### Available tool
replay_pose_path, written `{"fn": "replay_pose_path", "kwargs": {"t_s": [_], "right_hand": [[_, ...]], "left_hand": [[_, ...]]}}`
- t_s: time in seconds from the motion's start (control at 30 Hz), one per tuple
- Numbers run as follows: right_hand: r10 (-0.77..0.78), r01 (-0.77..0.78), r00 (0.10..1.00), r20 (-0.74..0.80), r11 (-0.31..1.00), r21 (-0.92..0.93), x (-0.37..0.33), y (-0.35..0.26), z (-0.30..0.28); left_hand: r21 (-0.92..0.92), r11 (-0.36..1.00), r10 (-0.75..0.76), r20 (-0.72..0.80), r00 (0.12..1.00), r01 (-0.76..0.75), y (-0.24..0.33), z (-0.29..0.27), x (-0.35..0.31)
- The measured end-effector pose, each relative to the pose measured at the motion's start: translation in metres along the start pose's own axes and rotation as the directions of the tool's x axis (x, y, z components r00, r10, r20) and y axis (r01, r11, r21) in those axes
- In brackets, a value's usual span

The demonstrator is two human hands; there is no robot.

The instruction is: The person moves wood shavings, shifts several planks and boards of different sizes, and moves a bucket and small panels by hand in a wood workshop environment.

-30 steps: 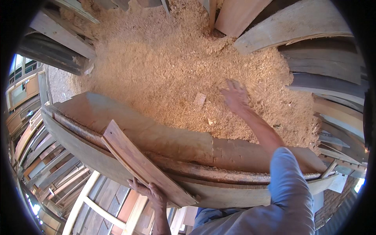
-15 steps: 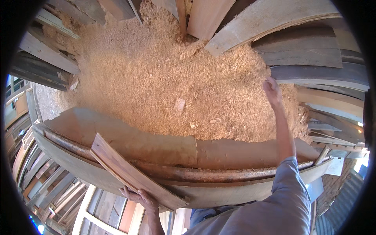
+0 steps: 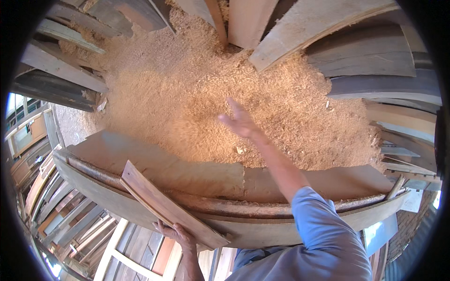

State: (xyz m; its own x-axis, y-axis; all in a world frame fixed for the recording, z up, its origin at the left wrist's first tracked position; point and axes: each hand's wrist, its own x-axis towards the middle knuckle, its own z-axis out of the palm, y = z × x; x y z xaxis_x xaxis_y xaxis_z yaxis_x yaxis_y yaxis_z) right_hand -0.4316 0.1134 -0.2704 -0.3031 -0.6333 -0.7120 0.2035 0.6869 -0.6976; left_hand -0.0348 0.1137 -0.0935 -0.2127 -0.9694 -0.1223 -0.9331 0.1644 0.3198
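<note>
A wide heap of wood shavings and sawdust (image 3: 140, 103) fills the middle. Over it reaches my right hand (image 3: 241, 122), fingers spread and nothing seen in them; loose shavings blur just to its left. Down in front, a narrow wooden board (image 3: 164, 199) leans at a slant across the rail and the long plank edge. My left hand (image 3: 180, 236) holds this board by its lower edge, some fingertips showing beside it; the grip's underside is hidden.
A brown sheet barrier (image 3: 201, 175) with a long pipe-like rail (image 3: 225, 206) and a curved plank (image 3: 262, 231) separates me from the heap. Stacked boards (image 3: 365, 56) ring the far and right sides. More timber (image 3: 79, 225) stands at the lower left.
My right hand has swept left from the heap's right side to its middle. A pale chip lying there is no longer visible. My left hand keeps its place on the board.
</note>
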Motion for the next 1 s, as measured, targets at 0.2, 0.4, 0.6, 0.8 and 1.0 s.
{"fn": "replay_pose_path", "kwargs": {"t_s": [0.2,0.4,0.6,0.8,1.0], "right_hand": [[-0.239,-0.352,0.727,-0.644,0.676,-0.648,-0.046,0.236,-0.121],[0.476,-0.72,0.653,-0.589,0.632,-0.287,-0.056,0.244,-0.045],[0.373,-0.415,0.905,-0.207,0.881,-0.228,-0.019,0.266,0.009],[0.361,-0.371,0.927,0.101,0.923,0.103,0.051,0.189,0.103],[0.122,-0.135,0.958,0.259,0.99,0.032,0.086,0.016,0.212]], "left_hand": [[-0.04,0.998,-0.041,-0.017,0.999,0.04,0.007,0.007,0.005],[-0.041,0.997,-0.07,-0.043,0.997,0.068,0.009,-0.003,0.003],[-0.03,0.995,-0.094,0.0,0.996,0.094,0.013,-0.006,0.002],[-0.074,0.994,-0.083,0.03,0.996,0.085,0.008,-0.002,0.015],[-0.141,0.981,-0.132,0.045,0.99,0.137,0.012,0.002,0.006]]}}
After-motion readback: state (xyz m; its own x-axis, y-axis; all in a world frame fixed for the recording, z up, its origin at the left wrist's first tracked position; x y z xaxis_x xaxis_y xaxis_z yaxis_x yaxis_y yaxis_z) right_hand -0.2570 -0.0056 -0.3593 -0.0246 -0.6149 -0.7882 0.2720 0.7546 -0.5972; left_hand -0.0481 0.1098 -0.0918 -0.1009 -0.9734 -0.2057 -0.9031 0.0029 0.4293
